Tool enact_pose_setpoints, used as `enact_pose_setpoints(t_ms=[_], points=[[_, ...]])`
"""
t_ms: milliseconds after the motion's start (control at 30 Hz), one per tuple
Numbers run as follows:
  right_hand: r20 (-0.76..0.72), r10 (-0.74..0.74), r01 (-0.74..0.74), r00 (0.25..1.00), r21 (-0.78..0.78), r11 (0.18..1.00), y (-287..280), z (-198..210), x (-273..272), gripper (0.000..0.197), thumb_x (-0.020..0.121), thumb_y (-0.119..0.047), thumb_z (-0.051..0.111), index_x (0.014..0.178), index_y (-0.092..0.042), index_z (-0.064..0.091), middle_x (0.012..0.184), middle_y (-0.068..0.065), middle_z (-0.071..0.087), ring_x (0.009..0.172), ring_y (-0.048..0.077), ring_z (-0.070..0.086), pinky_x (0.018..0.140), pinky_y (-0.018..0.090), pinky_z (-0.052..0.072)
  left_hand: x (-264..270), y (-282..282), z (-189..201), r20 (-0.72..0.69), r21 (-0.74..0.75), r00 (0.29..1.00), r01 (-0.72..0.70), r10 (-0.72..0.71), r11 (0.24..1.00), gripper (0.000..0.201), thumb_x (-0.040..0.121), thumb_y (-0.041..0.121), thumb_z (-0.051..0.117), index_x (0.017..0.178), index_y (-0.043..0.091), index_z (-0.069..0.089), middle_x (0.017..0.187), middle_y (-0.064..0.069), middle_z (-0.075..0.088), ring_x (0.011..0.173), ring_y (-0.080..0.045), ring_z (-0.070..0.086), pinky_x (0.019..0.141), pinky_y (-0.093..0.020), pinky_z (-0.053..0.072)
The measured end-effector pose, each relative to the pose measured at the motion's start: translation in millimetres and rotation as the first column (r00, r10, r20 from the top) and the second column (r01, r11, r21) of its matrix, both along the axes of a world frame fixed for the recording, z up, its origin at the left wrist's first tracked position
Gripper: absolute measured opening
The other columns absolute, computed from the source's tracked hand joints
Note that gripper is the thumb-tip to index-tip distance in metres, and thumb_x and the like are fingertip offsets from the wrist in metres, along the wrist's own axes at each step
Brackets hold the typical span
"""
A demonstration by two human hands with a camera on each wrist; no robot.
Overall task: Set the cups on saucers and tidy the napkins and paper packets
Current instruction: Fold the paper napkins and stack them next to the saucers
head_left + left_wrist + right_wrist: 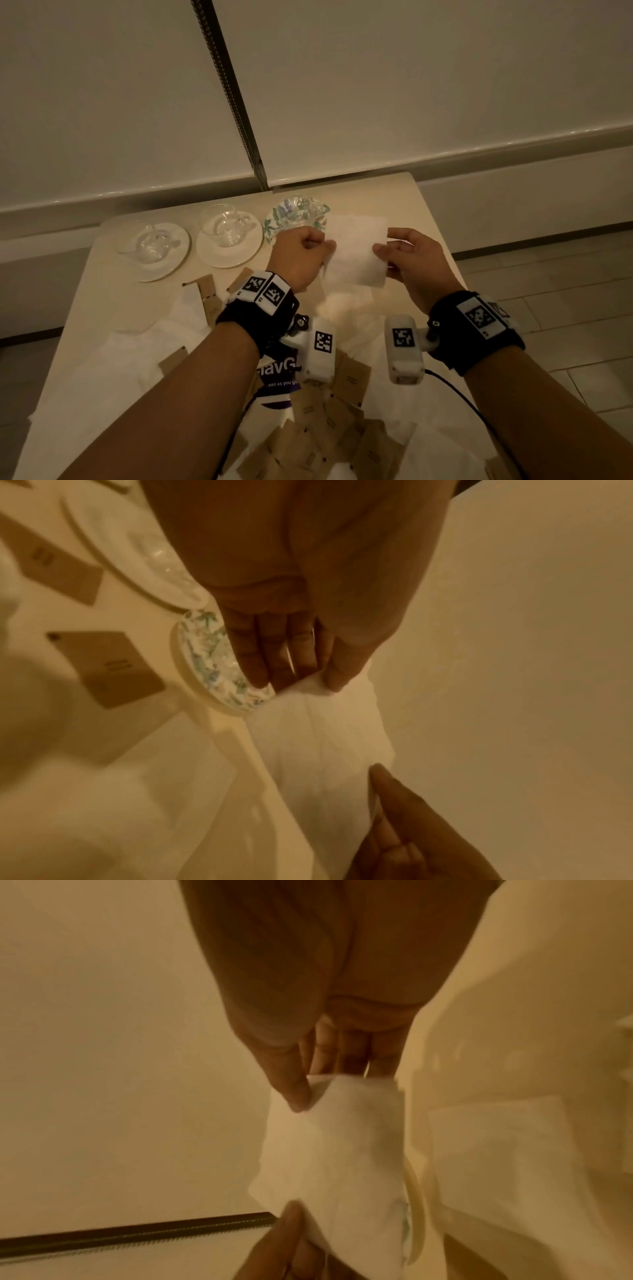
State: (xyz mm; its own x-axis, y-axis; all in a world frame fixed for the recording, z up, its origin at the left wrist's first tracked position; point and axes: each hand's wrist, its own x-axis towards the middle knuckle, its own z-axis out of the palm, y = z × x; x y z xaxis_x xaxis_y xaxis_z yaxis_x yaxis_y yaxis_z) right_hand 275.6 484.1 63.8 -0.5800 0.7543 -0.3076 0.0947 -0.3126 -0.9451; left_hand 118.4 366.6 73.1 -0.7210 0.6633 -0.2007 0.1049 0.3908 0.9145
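Observation:
Both hands hold one white napkin [356, 251] up above the table. My left hand [301, 251] pinches its left edge; my right hand [404, 255] pinches its right edge. The left wrist view shows the napkin [322, 737] under my left fingers [274, 653]; the right wrist view shows the napkin [335, 1139] held by my right thumb. Two glass cups [152, 241] [226, 224] sit on white saucers [176, 260] [236, 258]. A third glass cup [301, 205] stands on a floral saucer [274, 226], partly hidden behind my left hand.
Loose white napkins [120, 356] and several brown paper packets [329, 421] lie scattered over the near half of the cream table [421, 212]. A purple-printed packet [277, 373] lies under my left wrist. A wall with a metal rail [233, 99] stands behind the table.

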Motion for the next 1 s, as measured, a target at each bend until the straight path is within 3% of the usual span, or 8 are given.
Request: enact_pose_setpoints(t_ms=[100,233,367,500,667,767,900,1000], points=[[0.094,-0.068,0.060,0.993,0.083,0.995,10,-22,-5,0.026,0.082,-0.008,0.075,0.105,-0.014,0.064,0.075,0.001,0.067,0.073,0.015,0.067,0.064,0.035,0.058,6,4,-25,0.022,-0.100,0.999,-0.041,0.044,0.994,0.011,0.085,0.017,0.071,0.090,0.008,0.069,0.069,0.001,0.069,0.066,-0.014,0.067,0.067,-0.030,0.054],[0.253,-0.039,-0.001,0.967,0.154,0.988,20,-54,-14,0.029,0.078,-0.010,0.080,0.102,-0.012,0.064,0.070,-0.002,0.067,0.068,0.013,0.065,0.060,0.027,0.049,10,9,-53,0.007,-0.257,0.998,-0.065,0.069,0.964,0.014,0.085,0.021,0.070,0.072,0.018,0.066,0.089,-0.008,0.074,0.089,-0.027,0.070,0.087,-0.040,0.057],[0.344,0.025,-0.067,0.939,0.110,0.992,26,-81,-20,0.034,0.079,-0.007,0.079,0.109,-0.007,0.062,0.087,0.012,0.071,0.076,0.023,0.066,0.064,0.033,0.055,7,12,-72,-0.074,-0.428,0.996,-0.081,0.054,0.900,0.017,0.089,0.025,0.067,0.089,0.010,0.074,0.095,-0.009,0.075,0.092,-0.025,0.069,0.081,-0.027,0.053],[0.413,0.045,-0.120,0.909,0.157,0.980,25,-98,-25,0.032,0.080,-0.009,0.078,0.107,-0.010,0.061,0.089,0.010,0.072,0.076,0.025,0.067,0.069,0.038,0.058,1,19,-83,-0.132,-0.523,0.990,-0.103,0.039,0.846,0.021,0.090,0.027,0.065,0.098,0.009,0.074,0.107,-0.007,0.072,0.101,-0.025,0.066,0.074,-0.022,0.042],[0.483,0.031,-0.155,0.875,0.220,0.963,25,-107,-30,0.032,0.079,-0.015,0.079,0.107,-0.014,0.063,0.082,0.002,0.070,0.081,0.023,0.068,0.079,0.040,0.058,-3,26,-97,-0.118,-0.615,0.993,-0.051,-0.028,0.787,0.028,0.092,0.031,0.063,0.097,0.005,0.072,0.071,0.003,0.058,0.062,-0.013,0.053,0.060,-0.021,0.040],[0.495,0.037,-0.168,0.868,0.222,0.960,25,-110,-30,0.032,0.079,-0.015,0.079,0.107,-0.014,0.063,0.082,0.003,0.071,0.084,0.023,0.068,0.082,0.041,0.057,-2,30,-102,-0.119,-0.614,0.993,-0.057,-0.021,0.787,0.027,0.092,0.032,0.063,0.095,0.006,0.070,0.070,0.002,0.055,0.061,-0.014,0.050,0.063,-0.020,0.043],[0.484,0.054,-0.174,0.873,0.206,0.963,28,-110,-32,0.034,0.079,-0.015,0.080,0.109,-0.012,0.065,0.077,-0.001,0.068,0.083,0.022,0.068,0.079,0.037,0.057,-4,27,-97,-0.170,-0.649,0.985,-0.085,-0.035,0.756,0.022,0.091,0.036,0.062,0.086,0.016,0.068,0.067,0.011,0.052,0.053,-0.006,0.041,0.043,-0.017,0.024],[0.482,0.074,-0.187,0.873,0.191,0.964,28,-108,-34,0.032,0.078,-0.015,0.080,0.107,-0.012,0.065,0.077,-0.001,0.068,0.083,0.021,0.068,0.079,0.036,0.056,-9,24,-97,-0.134,-0.631,0.991,-0.110,0.032,0.768,0.027,0.088,0.027,0.066,0.065,0.017,0.058,0.064,0.009,0.052,0.052,-0.007,0.042,0.043,-0.016,0.027]])
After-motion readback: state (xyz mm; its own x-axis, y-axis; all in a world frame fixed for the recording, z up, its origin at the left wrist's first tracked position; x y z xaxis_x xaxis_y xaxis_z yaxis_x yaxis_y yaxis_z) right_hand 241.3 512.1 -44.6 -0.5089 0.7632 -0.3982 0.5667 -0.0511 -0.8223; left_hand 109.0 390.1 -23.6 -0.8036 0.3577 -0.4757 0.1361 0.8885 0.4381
